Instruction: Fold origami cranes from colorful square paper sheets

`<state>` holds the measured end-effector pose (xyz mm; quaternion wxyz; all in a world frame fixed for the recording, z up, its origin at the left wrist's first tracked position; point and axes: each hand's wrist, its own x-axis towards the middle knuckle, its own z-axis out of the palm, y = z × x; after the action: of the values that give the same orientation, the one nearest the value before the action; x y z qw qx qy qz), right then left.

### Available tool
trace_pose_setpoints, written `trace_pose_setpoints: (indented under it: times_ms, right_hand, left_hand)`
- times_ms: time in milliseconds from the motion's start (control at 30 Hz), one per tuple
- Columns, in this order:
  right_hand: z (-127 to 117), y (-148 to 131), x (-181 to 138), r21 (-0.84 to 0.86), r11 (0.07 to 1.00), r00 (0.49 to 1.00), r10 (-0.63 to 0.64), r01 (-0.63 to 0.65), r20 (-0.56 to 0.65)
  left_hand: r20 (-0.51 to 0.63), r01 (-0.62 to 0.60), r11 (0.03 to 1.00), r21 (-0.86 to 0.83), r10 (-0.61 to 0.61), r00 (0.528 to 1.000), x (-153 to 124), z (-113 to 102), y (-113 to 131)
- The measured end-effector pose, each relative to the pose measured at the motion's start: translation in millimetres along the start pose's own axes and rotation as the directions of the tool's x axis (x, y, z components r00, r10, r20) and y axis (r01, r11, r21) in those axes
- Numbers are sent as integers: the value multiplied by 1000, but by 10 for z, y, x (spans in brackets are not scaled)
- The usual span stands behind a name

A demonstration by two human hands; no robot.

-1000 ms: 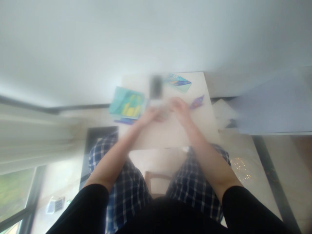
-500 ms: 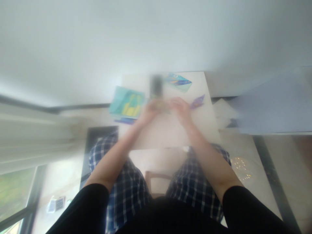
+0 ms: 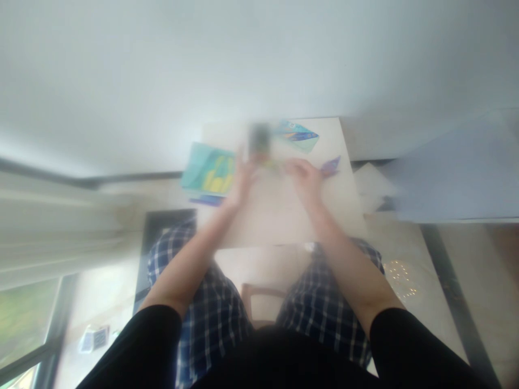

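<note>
Both my hands are over the white table [image 3: 279, 216], and blur hides much of their fingers. A small yellow-green thing [image 3: 272, 164], its kind too smeared to tell, lies between them. My left hand [image 3: 244, 178] is at its left, with one finger pointing up and the others toward it; its grip is unclear. On the right, my right hand [image 3: 305, 174] has its fingers curled together toward the same thing, and what they pinch is hidden. Just beyond the fingers is a dark, blurred rectangular object [image 3: 259, 139].
A teal packet with yellow shapes [image 3: 217, 173] lies left, with a blue strip [image 3: 206, 200] below it. A blue-teal patterned piece [image 3: 300, 136] lies at the back right, a purple piece [image 3: 330, 166] near my right hand. A white wall [image 3: 259, 59] rises behind the table.
My hands have moved slightly apart. The left hand has turned more upright with a finger raised, and the yellow-green thing now shows in the gap between them.
</note>
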<state>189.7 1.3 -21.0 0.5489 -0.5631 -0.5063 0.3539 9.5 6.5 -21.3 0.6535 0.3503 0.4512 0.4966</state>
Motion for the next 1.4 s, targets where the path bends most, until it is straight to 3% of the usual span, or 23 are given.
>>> trace_pose_setpoints:
  times_ms: [167,300,467,533,667,800,900,1100,1400]
  right_hand:
    - [8,8,-16,-80,990,992,-112,116,53]
    - [26,32,-38,-77,990,984,-107,119,144]
    - [24,12,-65,-55,993,974,-95,109,206]
    - [25,10,-65,-36,995,974,-82,91,211]
    - [28,56,-26,-15,999,992,-28,30,124]
    - [27,107,10,-99,995,995,0,10,102]
    - [28,100,2,-142,989,991,-12,32,133]
    - [28,82,-1,-148,989,991,29,-9,134]
    - [18,58,2,-68,997,990,48,-39,130]
  left_hand:
    - [72,-203,950,238,192,979,113,-133,-95]
    - [187,-249,878,408,187,965,99,-204,-166]
    - [312,-293,839,458,157,937,89,-222,-236]
    - [288,-260,824,503,124,950,97,-219,-243]
    - [99,-155,818,555,120,988,75,-181,-184]
    - [-28,-67,805,590,104,994,37,-131,-99]
    - [-7,-60,800,597,80,997,44,-120,-98]
    - [149,-53,804,592,-45,988,45,-124,-136]
    - [146,-66,799,597,-28,989,25,-136,-105]
